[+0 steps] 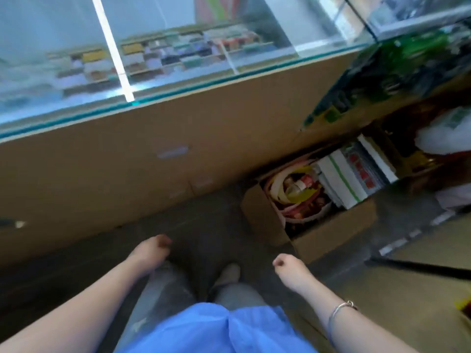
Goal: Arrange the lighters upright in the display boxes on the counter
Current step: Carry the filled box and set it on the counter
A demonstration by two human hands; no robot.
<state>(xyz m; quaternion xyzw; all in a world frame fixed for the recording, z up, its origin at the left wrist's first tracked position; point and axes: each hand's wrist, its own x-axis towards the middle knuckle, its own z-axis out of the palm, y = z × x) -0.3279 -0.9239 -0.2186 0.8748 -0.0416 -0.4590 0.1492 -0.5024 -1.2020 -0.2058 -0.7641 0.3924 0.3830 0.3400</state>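
Observation:
No lighter or display box shows plainly in this blurred head view. My left hand (pixel 151 250) hangs low in front of the counter's tan back panel (pixel 114 169), fingers loosely curled, holding nothing. My right hand (pixel 286 265) hangs the same way near a cardboard box on the floor, also holding nothing; a thin bracelet sits on that wrist. The glass counter top (pixel 254 47) runs across the upper part of the view, with blurred coloured packets on shelves beneath the glass.
An open cardboard box (pixel 334 233) on the floor at right holds coloured bands and white packets. A second glass case (pixel 407 64) stands at the upper right with goods stacked below it. My feet stand on a dark floor (pixel 204 225) between counter and box.

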